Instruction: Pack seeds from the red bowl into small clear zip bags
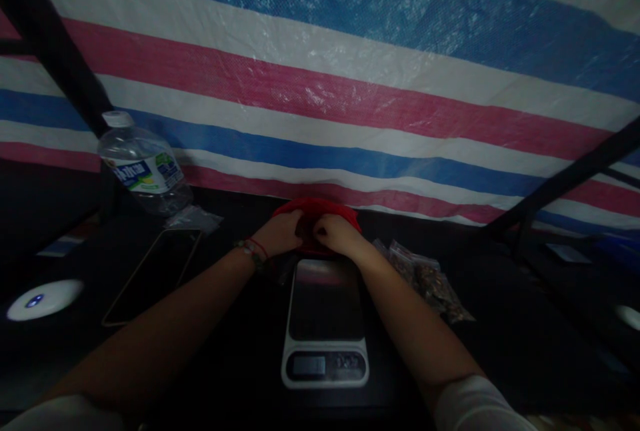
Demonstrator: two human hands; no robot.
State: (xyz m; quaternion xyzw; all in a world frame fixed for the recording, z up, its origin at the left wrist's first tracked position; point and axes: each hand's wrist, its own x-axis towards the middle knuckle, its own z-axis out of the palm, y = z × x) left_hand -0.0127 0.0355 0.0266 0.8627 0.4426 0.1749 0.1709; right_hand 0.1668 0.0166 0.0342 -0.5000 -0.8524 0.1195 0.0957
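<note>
One round-mouthed red bag, apparently plastic, just behind a white-rimmed, black-topped rectangular digital scale, left hand and right hand curled apart inside its mouth, grip indiscernible; rim best spread wide, wrists clear of scale.

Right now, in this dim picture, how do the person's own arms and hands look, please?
Both forearms are bare below whitish fabric sleeves. Each grip is ungloved: left hand and right hand alike. The left wears, at the wrist, a thin red cord bracelet and a beaded bracelet; the right shows none. Finer details are too dark to tell.
</note>
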